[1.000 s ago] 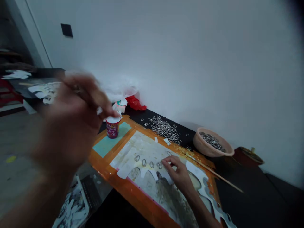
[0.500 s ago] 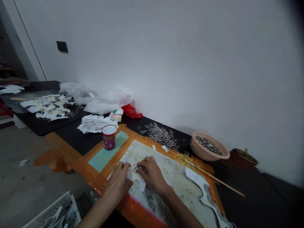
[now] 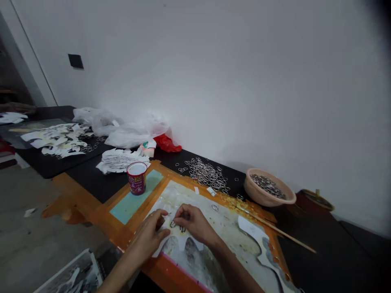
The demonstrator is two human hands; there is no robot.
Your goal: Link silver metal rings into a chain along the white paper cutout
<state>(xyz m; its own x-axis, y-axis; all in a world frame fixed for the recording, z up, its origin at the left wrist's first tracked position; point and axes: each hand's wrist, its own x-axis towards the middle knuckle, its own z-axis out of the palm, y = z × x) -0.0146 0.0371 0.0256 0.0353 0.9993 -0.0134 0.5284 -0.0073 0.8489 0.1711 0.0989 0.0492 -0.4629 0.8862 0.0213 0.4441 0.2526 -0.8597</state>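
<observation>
My right hand [image 3: 194, 223] pinches a small oval metal ring [image 3: 172, 224] between thumb and fingertips, low over a white cut-out piece [image 3: 181, 243] with a wavy edge. Another metal ring [image 3: 182, 229] lies on that piece just under my right fingers. My left hand [image 3: 152, 232] rests at the left end of the white piece, thumb and fingers apart and curved, with nothing visible between them. Beneath is a stained pale work sheet [image 3: 226, 228], edged with orange tape. A single ring [image 3: 215, 207] sits on the sheet to the right.
Loose rings [image 3: 207, 173] form a pile at the back, beside a pink bowl [image 3: 259, 197] of more rings. A thin wooden stick [image 3: 284, 234] and a wavy white strip [image 3: 252, 228] lie right. A purple cup [image 3: 137, 183], stacked white pieces [image 3: 117, 162] and plastic bags [image 3: 128, 136] stand left.
My left hand has opened and shifted slightly left and down. The right hand has moved a little down, and the rings on the white piece show more clearly. The view has tilted slightly.
</observation>
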